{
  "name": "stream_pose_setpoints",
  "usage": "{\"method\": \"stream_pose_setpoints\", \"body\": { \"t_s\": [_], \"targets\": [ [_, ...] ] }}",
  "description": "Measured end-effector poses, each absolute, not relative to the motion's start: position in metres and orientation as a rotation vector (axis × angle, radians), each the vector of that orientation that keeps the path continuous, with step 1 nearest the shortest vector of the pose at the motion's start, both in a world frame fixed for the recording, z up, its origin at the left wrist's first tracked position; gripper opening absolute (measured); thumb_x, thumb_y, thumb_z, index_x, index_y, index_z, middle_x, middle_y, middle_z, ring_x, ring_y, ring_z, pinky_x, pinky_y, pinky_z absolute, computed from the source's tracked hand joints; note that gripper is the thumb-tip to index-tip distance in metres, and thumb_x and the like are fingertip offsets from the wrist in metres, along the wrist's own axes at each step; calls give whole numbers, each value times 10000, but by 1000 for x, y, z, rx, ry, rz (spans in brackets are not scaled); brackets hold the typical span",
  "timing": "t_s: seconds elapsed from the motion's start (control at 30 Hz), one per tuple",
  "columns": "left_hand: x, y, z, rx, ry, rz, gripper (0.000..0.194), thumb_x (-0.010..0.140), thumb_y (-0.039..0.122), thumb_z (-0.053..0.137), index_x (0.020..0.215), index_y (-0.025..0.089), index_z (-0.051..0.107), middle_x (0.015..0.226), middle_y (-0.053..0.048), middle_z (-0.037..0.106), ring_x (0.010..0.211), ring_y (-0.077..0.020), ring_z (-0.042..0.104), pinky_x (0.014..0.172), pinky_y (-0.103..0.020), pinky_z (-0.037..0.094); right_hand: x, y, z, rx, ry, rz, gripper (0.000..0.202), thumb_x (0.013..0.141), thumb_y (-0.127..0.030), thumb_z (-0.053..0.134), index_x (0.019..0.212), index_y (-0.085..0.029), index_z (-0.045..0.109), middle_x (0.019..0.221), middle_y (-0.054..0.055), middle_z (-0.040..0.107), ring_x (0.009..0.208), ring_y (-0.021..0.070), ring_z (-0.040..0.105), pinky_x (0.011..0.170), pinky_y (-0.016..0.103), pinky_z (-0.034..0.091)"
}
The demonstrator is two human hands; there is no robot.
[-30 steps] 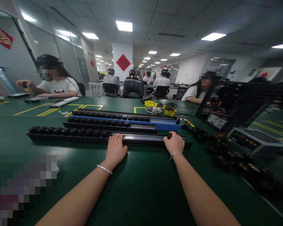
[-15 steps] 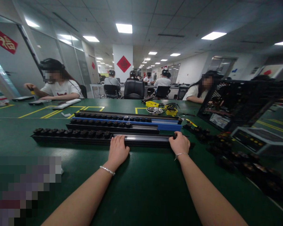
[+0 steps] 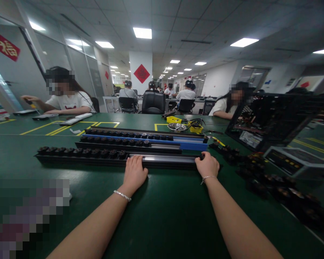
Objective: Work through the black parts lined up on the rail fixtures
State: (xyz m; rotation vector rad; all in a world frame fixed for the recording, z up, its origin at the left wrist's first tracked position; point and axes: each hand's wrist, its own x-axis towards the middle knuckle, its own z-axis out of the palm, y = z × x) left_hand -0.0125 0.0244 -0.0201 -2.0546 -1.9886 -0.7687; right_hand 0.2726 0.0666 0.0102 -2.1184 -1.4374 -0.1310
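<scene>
A long black track rail (image 3: 83, 158) lies across the green table in front of me. Small black knob-like parts (image 3: 78, 152) stand in a row along its left half, and a bare silvery strip (image 3: 167, 158) shows on the right half. My left hand (image 3: 135, 174) is closed over the front edge of the rail near its middle, just right of the last part in the row. At the rail's right end, my right hand (image 3: 208, 166) is closed round a small black part (image 3: 202, 157), mostly hidden by the fingers.
Behind lie more black rails (image 3: 110, 142) and a blue rail (image 3: 194, 144). Loose black parts (image 3: 280, 185) spread on the right, near a power supply unit (image 3: 294, 162) and an open computer case (image 3: 275, 122). A metal dish (image 3: 177, 126) and yellow trays (image 3: 174, 119) stand farther back. Co-workers sit opposite.
My right hand has shifted slightly to the right along the rail's end. My left hand stays in place. The co-worker's raised hand at the left has moved a little left.
</scene>
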Motion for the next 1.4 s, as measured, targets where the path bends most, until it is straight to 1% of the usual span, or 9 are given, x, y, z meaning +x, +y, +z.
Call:
{"method": "stream_pose_setpoints", "body": {
  "t_s": [0.33, 0.63, 0.8, 0.97, 1.1, 1.2, 1.3, 1.4],
  "targets": [
    [-12, 25, -20, -2044, -1998, -757, 522, 728, 238, 444, 1222, 75, 492, 1253, -143, 537, 1233, -272, 399, 1104, -458, 211, 282, 69, 9, -2141, -1383, -144, 368, 739, -299, 495, 1068, -168, 596, 969, 99, 646, 938, 245, 555, 870, 357, 362],
    [-12, 25, -20, -2043, -1992, -764, 520, 729, 239, 446, 1220, 74, 493, 1250, -145, 536, 1233, -270, 402, 1106, -453, 205, 289, 68, 6, -2104, -1318, -179, 334, 726, -310, 486, 1007, -172, 602, 989, 93, 620, 1007, 241, 507, 922, 375, 331],
    [-12, 25, -21, -2041, -1978, -780, 512, 724, 235, 450, 1213, 89, 497, 1243, -145, 540, 1228, -269, 411, 1105, -449, 209, 295, 68, 5, -2094, -1297, -153, 336, 728, -315, 487, 1007, -170, 607, 1009, 99, 621, 1028, 256, 502, 932, 391, 344],
    [-12, 25, -21, -2039, -1979, -776, 509, 724, 235, 449, 1210, 92, 497, 1241, -146, 543, 1226, -269, 414, 1101, -453, 215, 303, 68, 4, -2107, -1254, -118, 371, 734, -316, 492, 1051, -155, 600, 1049, 120, 618, 1036, 275, 506, 899, 396, 388],
    [-13, 25, -22, -2034, -1973, -776, 510, 718, 233, 456, 1206, 93, 498, 1234, -148, 549, 1215, -272, 422, 1097, -458, 221, 309, 69, 4, -2088, -1210, -56, 392, 729, -315, 508, 1071, -144, 590, 1060, 131, 617, 1000, 263, 539, 876, 365, 415],
    [-13, 25, -22, -2038, -1973, -773, 518, 720, 234, 453, 1214, 80, 493, 1236, -151, 546, 1212, -274, 419, 1099, -461, 216, 313, 69, 5, -2102, -1143, 18, 418, 720, -335, 522, 1095, -159, 573, 1062, 130, 618, 974, 261, 559, 842, 360, 436],
    [-13, 25, -21, -2046, -1980, -771, 521, 727, 235, 447, 1222, 78, 488, 1241, -148, 540, 1216, -275, 413, 1099, -466, 212, 318, 70, 7, -2137, -1042, 129, 448, 713, -363, 529, 1125, -187, 553, 1026, 121, 627, 922, 259, 583, 792, 366, 455],
    [-12, 25, -21, -2049, -1980, -768, 522, 728, 230, 445, 1224, 74, 486, 1247, -148, 536, 1220, -274, 409, 1101, -467, 210, 323, 70, 8, -2137, -982, 197, 461, 696, -370, 549, 1125, -201, 552, 975, 107, 638, 891, 248, 594, 782, 356, 462]
  ]
}}
